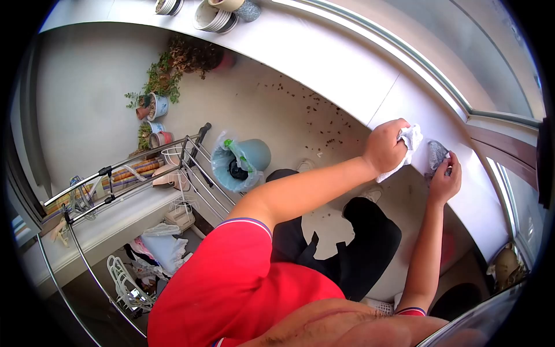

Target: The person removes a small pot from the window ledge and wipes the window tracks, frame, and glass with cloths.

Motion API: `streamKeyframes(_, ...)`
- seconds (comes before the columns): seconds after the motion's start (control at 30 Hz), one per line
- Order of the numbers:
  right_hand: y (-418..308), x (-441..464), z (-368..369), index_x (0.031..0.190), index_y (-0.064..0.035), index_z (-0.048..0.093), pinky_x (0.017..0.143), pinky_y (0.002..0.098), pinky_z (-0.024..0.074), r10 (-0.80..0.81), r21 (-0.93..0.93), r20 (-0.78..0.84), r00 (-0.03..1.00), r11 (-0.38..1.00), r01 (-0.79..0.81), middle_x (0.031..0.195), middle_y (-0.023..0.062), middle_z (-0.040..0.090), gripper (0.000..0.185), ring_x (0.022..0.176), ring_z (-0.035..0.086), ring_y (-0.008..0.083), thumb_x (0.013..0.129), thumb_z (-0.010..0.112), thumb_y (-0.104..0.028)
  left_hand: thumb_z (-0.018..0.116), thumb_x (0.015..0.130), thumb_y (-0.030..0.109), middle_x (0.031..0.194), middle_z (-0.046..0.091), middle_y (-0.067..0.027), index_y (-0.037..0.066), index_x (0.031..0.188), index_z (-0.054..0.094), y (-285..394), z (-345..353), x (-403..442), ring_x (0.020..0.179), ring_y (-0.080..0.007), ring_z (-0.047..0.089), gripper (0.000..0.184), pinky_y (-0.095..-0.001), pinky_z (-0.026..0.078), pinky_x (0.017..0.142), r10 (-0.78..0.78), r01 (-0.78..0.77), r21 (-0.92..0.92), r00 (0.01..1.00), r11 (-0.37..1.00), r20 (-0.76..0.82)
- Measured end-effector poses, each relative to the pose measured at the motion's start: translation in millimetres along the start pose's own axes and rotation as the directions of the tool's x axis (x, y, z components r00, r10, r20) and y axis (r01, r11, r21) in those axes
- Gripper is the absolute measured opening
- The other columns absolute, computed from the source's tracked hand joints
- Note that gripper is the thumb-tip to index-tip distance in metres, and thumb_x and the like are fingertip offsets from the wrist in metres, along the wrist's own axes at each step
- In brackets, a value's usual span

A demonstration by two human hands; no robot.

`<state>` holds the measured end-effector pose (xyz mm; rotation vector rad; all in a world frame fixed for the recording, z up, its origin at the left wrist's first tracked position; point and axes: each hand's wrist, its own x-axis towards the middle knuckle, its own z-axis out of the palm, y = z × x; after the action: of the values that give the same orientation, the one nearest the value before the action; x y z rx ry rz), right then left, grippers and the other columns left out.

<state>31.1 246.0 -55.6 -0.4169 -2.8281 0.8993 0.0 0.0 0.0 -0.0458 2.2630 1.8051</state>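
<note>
My left hand [386, 147] is closed in a fist around a crumpled white cloth or tissue [410, 140]; part of the white material hangs below the fist. It is held over the edge of the white ledge [399, 107]. To its right, my right hand [445, 180] has its fingers closed on a small grey, textured object [437, 153] at the ledge surface. Its exact kind is not clear, and the fingers cover its lower part. A short gap separates the two hands.
A blue bin [254, 155] with a plastic liner stands on the floor, left of my legs. Dry leaf bits [329, 113] are scattered below the ledge. Stacked pots [214, 17] sit at its far end. Potted plants [159, 107] and a metal rack [191, 156] are at left.
</note>
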Motion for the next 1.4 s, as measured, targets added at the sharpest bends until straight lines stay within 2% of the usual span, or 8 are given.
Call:
streamKeyframes(0.07, -15, -6, 1, 0.134, -0.0018, 0.058, 0.097, 0.0310, 0.0439, 0.207, 0.133, 0.179, 0.962, 0.963, -0.232, 0.115, 0.0115, 0.069, 0.038, 0.103, 0.062, 0.0160, 0.099, 0.055, -0.016, 0.058, 0.080, 0.007, 0.112, 0.064, -0.0220, 0.000, 0.111, 0.062, 3, 1, -24, 0.103, -0.0367, 0.062, 0.032, -0.0401, 0.049, 0.087, -0.065, 0.066, 0.012, 0.995, 0.998, -0.071)
streamKeyframes(0.17, -102, -20, -60, 0.133, 0.0036, 0.057, 0.098, 0.0324, 0.0436, 0.075, 0.378, 0.489, 0.869, 0.880, -0.288, 0.118, 0.0130, 0.068, 0.044, 0.110, 0.061, 0.0186, 0.103, 0.049, -0.028, 0.057, 0.080, 0.005, 0.113, 0.062, -0.0206, -0.003, 0.112, 0.061, 46, -12, -50, 0.104, -0.0370, 0.061, 0.034, -0.0398, 0.049, 0.089, 0.068, -0.080, -0.069, 0.985, 0.994, -0.158)
streamKeyframes(0.3, -142, -98, -67, 0.142, 0.0090, 0.042, 0.108, 0.0348, 0.0367, -0.178, 0.727, 0.562, 0.808, 0.573, -0.380, 0.138, 0.0171, 0.053, 0.079, 0.129, 0.050, 0.0244, 0.098, 0.050, -0.056, 0.058, 0.085, 0.007, 0.132, 0.055, -0.0203, -0.005, 0.131, 0.053, 78, -36, -98, 0.123, -0.0312, 0.055, 0.048, -0.0372, 0.044, 0.104, -0.119, 0.097, -0.155, 0.983, 0.983, -0.137)
streamKeyframes(0.47, -185, -126, -112, 0.134, 0.0021, 0.053, 0.090, 0.0335, 0.0504, 0.024, 0.444, 0.709, 0.705, 0.762, -0.472, 0.114, 0.0107, 0.066, 0.057, 0.102, 0.064, 0.0189, 0.080, 0.065, -0.012, 0.062, 0.089, 0.015, 0.147, 0.044, -0.0238, -0.007, 0.143, 0.039, 128, -55, -143, 0.135, -0.0312, 0.047, 0.063, -0.0383, 0.038, 0.110, -0.243, 0.247, -0.009, 0.958, 0.969, 0.153)
streamKeyframes(0.67, -164, -164, -132, 0.116, 0.0016, 0.064, 0.084, 0.0359, 0.0513, 0.206, 0.138, 0.778, 0.593, 0.865, -0.482, 0.100, 0.0179, 0.071, 0.039, 0.092, 0.069, 0.0266, 0.081, 0.064, -0.014, 0.065, 0.092, 0.027, 0.146, 0.045, -0.0228, -0.005, 0.148, 0.029, 141, -107, -162, 0.124, -0.0285, 0.057, 0.074, -0.0384, 0.045, 0.102, -0.344, 0.343, 0.161, 0.939, 0.926, -0.021)
streamKeyframes(0.9, -137, -219, -143, 0.111, 0.0022, 0.066, 0.083, 0.0382, 0.0509, 0.294, -0.018, 0.826, 0.481, 0.867, -0.497, 0.096, 0.0192, 0.071, 0.037, 0.091, 0.068, 0.0297, 0.081, 0.067, -0.020, 0.066, 0.089, 0.029, 0.132, 0.057, -0.0103, 0.003, 0.143, 0.043, 87, -252, -137, 0.114, -0.0215, 0.060, 0.065, -0.0365, 0.045, 0.092, -0.746, 0.699, -0.268, 0.588, 0.663, -0.312)
streamKeyframes(1.23, -149, -282, -79, 0.110, 0.0028, 0.066, 0.081, 0.0378, 0.0515, 0.465, -0.082, 0.781, 0.416, 0.737, -0.671, 0.095, 0.0190, 0.071, 0.036, 0.089, 0.069, 0.0294, 0.083, 0.069, -0.021, 0.063, 0.092, 0.028, 0.160, 0.020, -0.0179, 0.009, 0.156, 0.014, -12, -455, -1, 0.129, -0.0380, 0.051, 0.083, -0.0524, 0.041, 0.106, -0.774, 0.541, -0.555, 0.465, 0.632, -0.429)
streamKeyframes(1.4, -192, -274, -48, 0.108, 0.0026, 0.066, 0.080, 0.0390, 0.0513, 0.444, -0.088, 0.821, 0.358, 0.719, -0.690, 0.093, 0.0200, 0.070, 0.036, 0.087, 0.069, 0.0309, 0.082, 0.069, -0.022, 0.056, 0.094, 0.030, 0.164, 0.008, -0.0161, 0.012, 0.158, 0.003, -18, -496, 61, 0.145, -0.0385, 0.028, 0.085, -0.0615, 0.024, 0.114, -0.698, 0.292, -0.697, 0.587, 0.655, -0.410)
